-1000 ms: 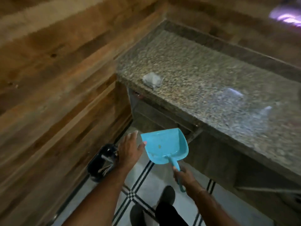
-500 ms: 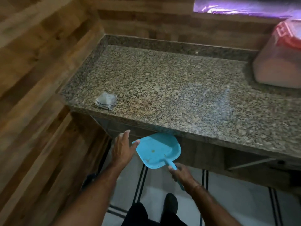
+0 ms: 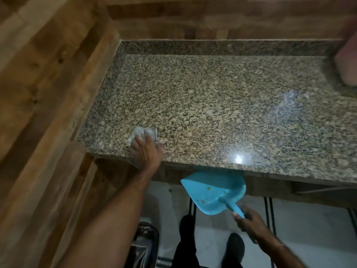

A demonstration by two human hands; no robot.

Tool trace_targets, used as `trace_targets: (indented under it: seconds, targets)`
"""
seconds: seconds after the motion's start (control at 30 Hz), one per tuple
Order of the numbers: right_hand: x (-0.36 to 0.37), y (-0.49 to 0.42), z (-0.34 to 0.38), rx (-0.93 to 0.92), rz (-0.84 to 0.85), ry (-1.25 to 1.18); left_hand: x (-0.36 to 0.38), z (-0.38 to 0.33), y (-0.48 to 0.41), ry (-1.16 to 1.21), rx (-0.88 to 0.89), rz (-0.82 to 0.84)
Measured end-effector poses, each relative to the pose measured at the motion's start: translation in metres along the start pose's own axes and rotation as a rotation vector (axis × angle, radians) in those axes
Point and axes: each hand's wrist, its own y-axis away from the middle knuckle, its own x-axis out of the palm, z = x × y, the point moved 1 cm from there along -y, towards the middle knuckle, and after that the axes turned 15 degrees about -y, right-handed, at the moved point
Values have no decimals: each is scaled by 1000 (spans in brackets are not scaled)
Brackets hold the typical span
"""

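Since 0.5 s ago the left hand had left the dustpan's side and gone up onto the cloth. The view had also tipped closer over the desk.

Far left of frame: wood-panel wall. Left of centre: the cloth sat on the desk near its front-left corner, half under the left hand. Its fingers lay fairly flat on top, pressing rather than clutching, as far as the blur showed. Lower centre-right: the dustpan hung just below the desk's front edge, mouth toward it, w/ a few crumbs inside. Lower right: the right hand was wrapped round the pan's handle. Upper right: a blurred pinkish container.

Step in hand was prob. wiping debris off the edge into the pan. To do it well: bring the pan lip tight under the edge w/ no gap, and line it up w/ the cloth's path. Keep flat, even pressure and wipe one way, toward the edge. Hold the pan level so the crumbs stay in.
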Motion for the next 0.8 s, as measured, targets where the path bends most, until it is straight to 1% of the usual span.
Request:
trace_targets:
  seconds: [0.1, 0.17, 0.27, 0.33, 0.4, 0.5, 0.53, 0.6, 0.7, 0.8]
  targets:
    - [13, -5, 0, 12, -5, -4, 11, 9, -36, -15, -2, 45]
    - [20, -8, -3, 27, -15, -13, 18, 12, -46, -38, 47, 11]
    - [26, -8, -7, 50, -42, -39, 25, 9, -48, 38, 86, 10]
    - [27, -8, -9, 58, -51, -47, 24, 4, -48, 126, 74, 27]
    - [27, -9, -11, 61, -45, -49, 21, 3, -48, 204, 41, 8]
    - [26, -8, -12, 59, -36, -77, 23, -2, -41, 156, -25, 9]
    - [23, -7, -12, 57, -38, -95, 24, -9, -34, 143, -13, 3]
    - [16, -3, -14, 50, -41, -119, 26, -37, -15, 152, 97, -13]
    - [3, 0, -22, 38, -32, -139, 21, -100, 21, 206, 340, 24]
    - [-16, 7, -31, 13, -30, -126, 3, -155, 36, 396, 430, 123]
